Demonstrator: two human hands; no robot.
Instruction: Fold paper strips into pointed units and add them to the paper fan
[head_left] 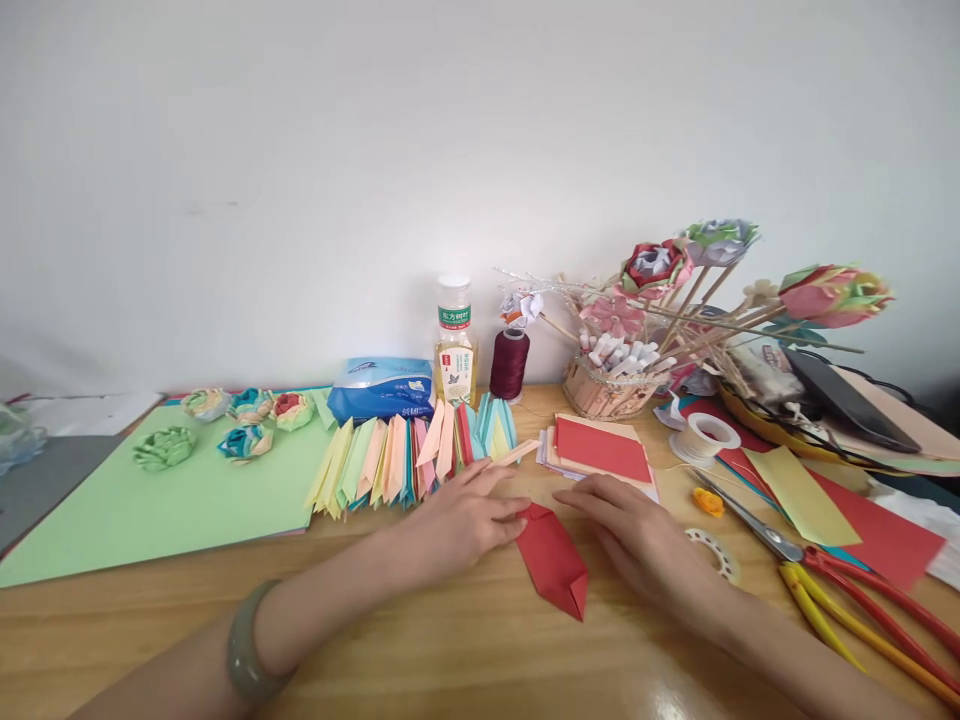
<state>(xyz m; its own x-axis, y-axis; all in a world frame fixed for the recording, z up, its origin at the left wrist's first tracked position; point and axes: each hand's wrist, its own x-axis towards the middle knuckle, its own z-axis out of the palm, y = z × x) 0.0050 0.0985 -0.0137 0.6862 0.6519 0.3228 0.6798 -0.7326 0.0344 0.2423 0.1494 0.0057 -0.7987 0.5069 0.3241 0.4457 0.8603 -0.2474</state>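
Observation:
A red sheet of paper (553, 560) with folded-in corners lies on the wooden table between my hands. My left hand (471, 518) rests at its upper left edge, with fingers stretched out and the tips touching the paper. The wrist behind it wears a greenish bangle (251, 640). My right hand (626, 525) hovers or rests just right of the sheet's top, its fingers extended and slightly bent; whether they touch the paper I cannot tell. Just beyond my left fingers stands a row of folded paper pieces (386, 460) in several colours.
Behind my right hand is a stack of paper rectangles (600, 450), red on top. Scissors (780, 540), yellow-handled pliers (825, 620) and tape rolls (705, 437) lie right. A bottle (454, 350), thread spool (509, 365), tissue pack (381, 388) and flower basket (607, 390) stand behind. Paper flowers (165, 448) sit left.

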